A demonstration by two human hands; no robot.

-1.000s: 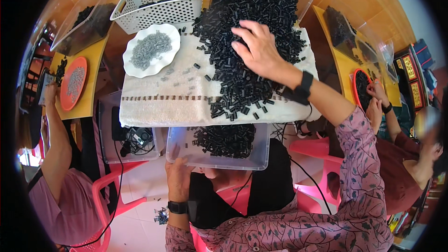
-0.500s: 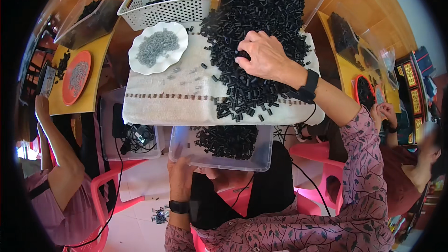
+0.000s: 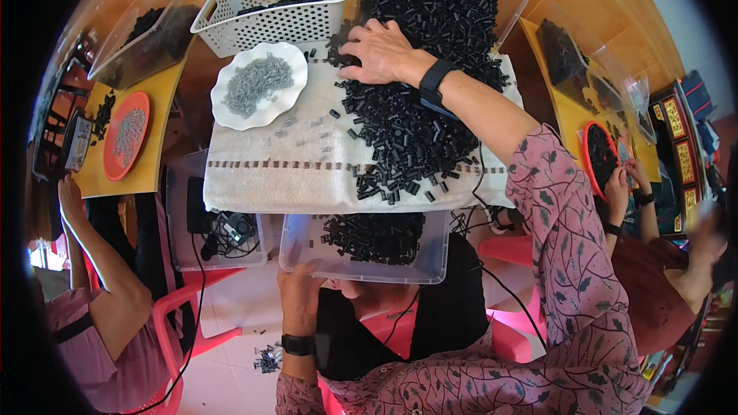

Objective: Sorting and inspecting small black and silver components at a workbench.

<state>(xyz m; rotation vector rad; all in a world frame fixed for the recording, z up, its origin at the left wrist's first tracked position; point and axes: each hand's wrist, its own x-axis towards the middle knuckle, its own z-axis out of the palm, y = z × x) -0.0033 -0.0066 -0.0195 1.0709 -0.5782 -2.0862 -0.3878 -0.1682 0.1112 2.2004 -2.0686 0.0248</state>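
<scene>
A large heap of small black plastic tube-like pieces (image 3: 430,15) covers the right part of a white towel (image 3: 261,188) on the table. Over the heap's left edge lies my right hand (image 3: 380,51), palm down, its fingers spread and touching the pieces; what is under the palm is hidden. My left hand (image 3: 298,292) grips the near left corner of a clear plastic bin (image 3: 307,253) below the table's front edge. More black pieces (image 3: 377,237) lie in that bin. Left of the heap, a white wavy-rimmed plate (image 3: 225,107) holds small greyish clear pieces (image 3: 257,84).
Behind the plate stands a white perforated basket (image 3: 277,27). Cables (image 3: 234,230) fill another clear bin at lower left. People work at yellow tables on both sides, with an orange plate (image 3: 115,161) at left and a red-rimmed bowl (image 3: 590,157) at right. Pink chairs (image 3: 200,300) stand around.
My right hand has moved left and a little away from me across the heap, and its fingers have spread. My left hand keeps its hold on the bin.
</scene>
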